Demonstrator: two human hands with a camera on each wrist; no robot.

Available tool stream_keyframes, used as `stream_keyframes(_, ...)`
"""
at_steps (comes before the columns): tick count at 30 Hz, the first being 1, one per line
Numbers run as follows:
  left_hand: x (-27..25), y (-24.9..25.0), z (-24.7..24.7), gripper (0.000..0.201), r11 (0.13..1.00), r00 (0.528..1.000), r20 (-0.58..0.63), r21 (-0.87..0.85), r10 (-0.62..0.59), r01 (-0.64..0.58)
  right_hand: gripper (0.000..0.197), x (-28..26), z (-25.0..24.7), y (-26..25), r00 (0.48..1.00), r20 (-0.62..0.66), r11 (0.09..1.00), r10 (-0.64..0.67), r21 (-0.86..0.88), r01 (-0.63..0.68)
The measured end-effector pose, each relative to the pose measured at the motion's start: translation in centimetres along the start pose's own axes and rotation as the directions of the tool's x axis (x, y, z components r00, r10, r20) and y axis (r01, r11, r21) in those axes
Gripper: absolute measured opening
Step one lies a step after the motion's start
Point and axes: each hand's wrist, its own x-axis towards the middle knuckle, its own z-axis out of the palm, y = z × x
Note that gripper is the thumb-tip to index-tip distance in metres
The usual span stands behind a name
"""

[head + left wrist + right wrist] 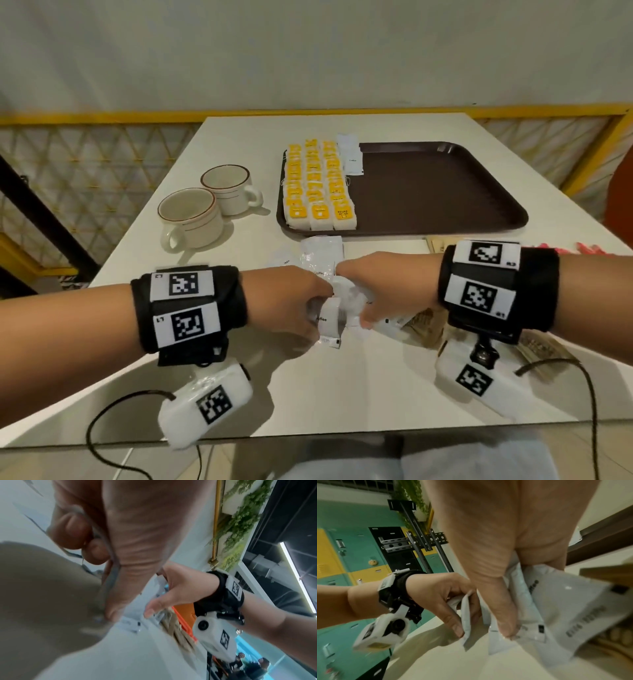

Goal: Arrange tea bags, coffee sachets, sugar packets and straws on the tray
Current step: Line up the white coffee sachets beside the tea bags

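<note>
On glossy table [342, 383], fingers [458, 627] pinching flat white sachets [329, 322]

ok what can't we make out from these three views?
- How many coffee sachets the left hand and right hand hold: both hands cover the bunch in the head view; the wrist views are blurred.
- Brown packets: print unreadable, partly under the right wrist.
- Red items: mostly hidden behind the right arm.
- Tea bags: labels too small.
</note>
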Motion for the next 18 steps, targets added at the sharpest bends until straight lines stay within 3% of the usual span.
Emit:
stream_keyframes(4, 0.2, -1.1, -2.9, 0.016, 0.978, 0.981, -0.177, -0.206, -0.075, 0.038, 0.025, -0.3, -2.0, 2.5, 0.982, -0.18, 0.98, 0.052, 0.199, -0.016)
stream_keyframes(6, 0.7, -1.6, -4.7, 0.022, 0.917, 0.936, -0.304, -0.396, -0.179, 0.047, 0.023, -0.7, -3.7, 4.3, 0.935, -0.325, 0.897, 0.142, 0.441, 0.017)
stream_keyframes(7, 1.2, -1.7, -5.3, 0.023, 0.873, 0.909, -0.345, -0.486, -0.233, 0.04, 0.022, -1.0, -4.4, 5.1, 0.912, -0.372, 0.794, 0.176, 0.601, 0.092)
stream_keyframes(9, 2.5, -1.6, -6.1, 0.016, 0.79, 0.857, -0.403, -0.613, -0.322, 0.008, 0.019, -1.4, -5.2, 6.0, 0.883, -0.429, 0.443, 0.192, 0.84, 0.312)
stream_keyframes(10, 3.3, -1.4, -6.4, 0.013, 0.757, 0.827, -0.428, -0.654, -0.364, -0.006, 0.02, -1.5, -5.3, 6.2, 0.872, -0.451, 0.273, 0.19, 0.878, 0.394)
stream_keyframes(11, 4.2, -1.3, -6.6, 0.014, 0.727, 0.803, -0.444, -0.686, -0.397, -0.019, 0.023, -1.4, -5.3, 6.3, 0.866, -0.465, 0.192, 0.187, 0.881, 0.432)
stream_keyframes(12, 5.0, -1.1, -6.8, 0.012, 0.7, 0.791, -0.448, -0.714, -0.417, -0.035, 0.029, -1.2, -5.2, 6.4, 0.861, -0.471, 0.19, 0.191, 0.878, 0.439)
stream_keyframes(14, 6.4, -0.3, -6.9, 0.006, 0.649, 0.792, -0.447, -0.756, -0.415, -0.087, 0.031, -0.3, -4.6, 6.3, 0.845, -0.485, 0.307, 0.226, 0.859, 0.41)
stream_keyframes(16, 7.5, 0.4, -6.9, 0.012, 0.561, 0.808, -0.43, -0.813, -0.403, -0.153, 0.027, 0.9, -3.8, 6.6, 0.803, -0.513, 0.398, 0.304, 0.834, 0.382)
stream_keyframes(17, 7.9, 0.7, -6.8, 0.016, 0.462, 0.821, -0.406, -0.863, -0.4, -0.202, 0.027, 1.4, -3.5, 6.9, 0.782, -0.517, 0.397, 0.349, 0.837, 0.377)
stream_keyframes(18, 8.2, 0.8, -6.7, 0.02, 0.309, 0.844, -0.368, -0.916, -0.39, -0.256, 0.027, 1.8, -3.2, 7.3, 0.767, -0.513, 0.361, 0.385, 0.849, 0.387)
